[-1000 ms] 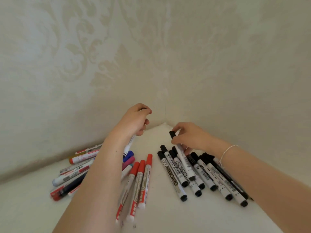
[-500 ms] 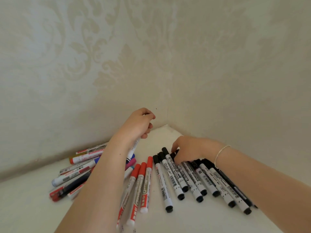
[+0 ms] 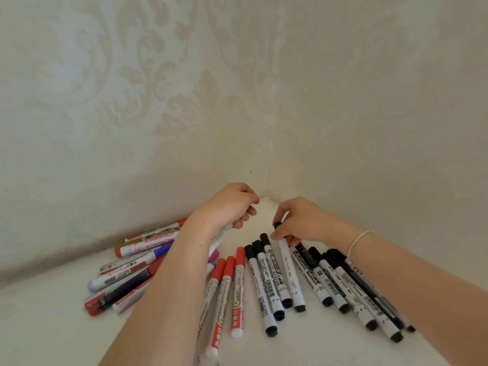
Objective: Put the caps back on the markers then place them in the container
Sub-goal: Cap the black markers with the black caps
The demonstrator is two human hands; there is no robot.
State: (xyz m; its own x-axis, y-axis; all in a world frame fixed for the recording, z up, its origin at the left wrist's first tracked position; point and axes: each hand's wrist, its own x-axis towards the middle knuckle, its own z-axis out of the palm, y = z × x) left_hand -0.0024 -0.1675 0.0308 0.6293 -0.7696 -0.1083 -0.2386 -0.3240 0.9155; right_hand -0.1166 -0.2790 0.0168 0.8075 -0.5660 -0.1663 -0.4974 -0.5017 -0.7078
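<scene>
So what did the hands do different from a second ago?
The right hand went down flat onto the black markers, then came up again pinching the cap end of one black marker, which now lies further left in the row. The left hand kept gripping its white marker. The red markers stayed put.

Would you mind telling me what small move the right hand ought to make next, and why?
Probably lift that black-capped marker clear of the row. The right hand already pinches it at its cap end, while its far end lies among the other black markers on the white surface. The left hand grips another marker. No container is in view, so where it goes next I cannot tell.
</scene>
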